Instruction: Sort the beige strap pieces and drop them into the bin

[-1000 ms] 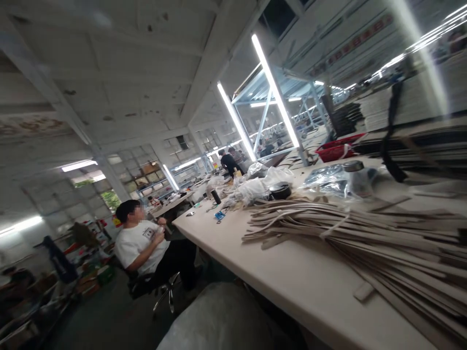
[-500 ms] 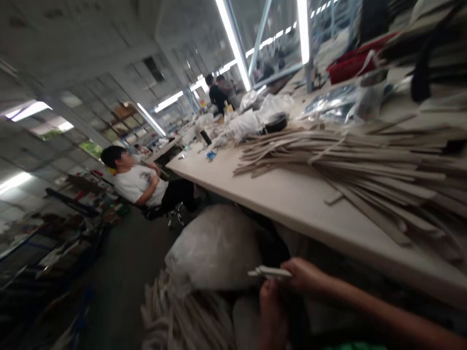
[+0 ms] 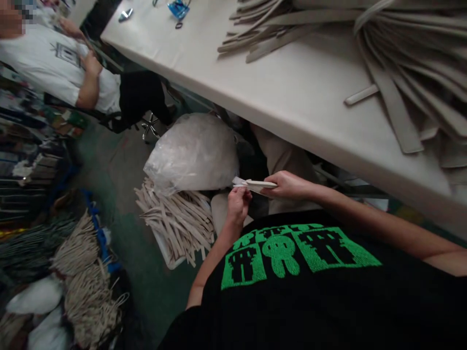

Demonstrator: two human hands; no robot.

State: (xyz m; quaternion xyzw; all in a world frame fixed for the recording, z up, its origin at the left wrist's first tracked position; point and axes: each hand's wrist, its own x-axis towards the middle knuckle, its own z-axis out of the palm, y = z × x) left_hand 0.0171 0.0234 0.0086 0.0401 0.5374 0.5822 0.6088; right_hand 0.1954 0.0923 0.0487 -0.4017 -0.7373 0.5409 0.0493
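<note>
Pale strip (image 3: 263, 184) | right hand (image 3: 286, 185) gripping it | left hand (image 3: 239, 200) pinching white tip (image 3: 239, 181) | both now higher in view

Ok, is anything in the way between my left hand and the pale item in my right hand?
Nothing visible: your left hand is at the far end of the pale item, which your right hand grips. Contact there is too small to tell.
</note>
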